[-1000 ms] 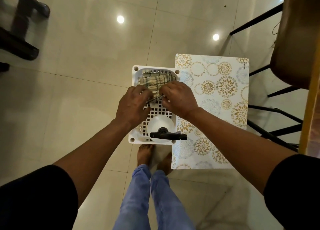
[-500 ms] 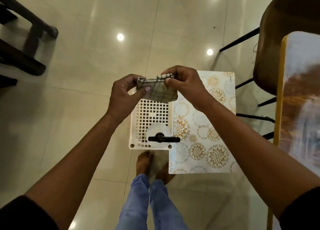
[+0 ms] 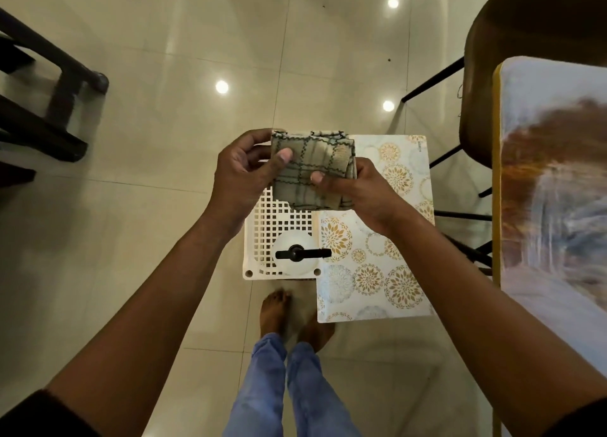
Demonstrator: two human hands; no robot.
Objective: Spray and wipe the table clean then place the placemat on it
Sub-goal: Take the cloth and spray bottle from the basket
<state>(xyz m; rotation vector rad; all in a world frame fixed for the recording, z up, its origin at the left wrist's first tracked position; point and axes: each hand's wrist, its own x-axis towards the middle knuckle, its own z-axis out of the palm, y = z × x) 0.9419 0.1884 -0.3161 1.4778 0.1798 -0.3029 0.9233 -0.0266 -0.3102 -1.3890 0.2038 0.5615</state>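
While the marbled surface fills the right edge, the patterned placemat lies low beside a white basket holding the spray bottle; above them the left hand and right hand pinch a folded checked cloth.

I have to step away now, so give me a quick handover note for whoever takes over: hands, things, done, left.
Left hand and right hand: both grip the folded checked cloth, held above the white basket.
Spray bottle: stands in the basket.
Placemat: lies on the floor beside the basket.
Table: at right, nothing on the visible part.
Done: cloth in hand.
Left: spray, wipe, lay placemat.
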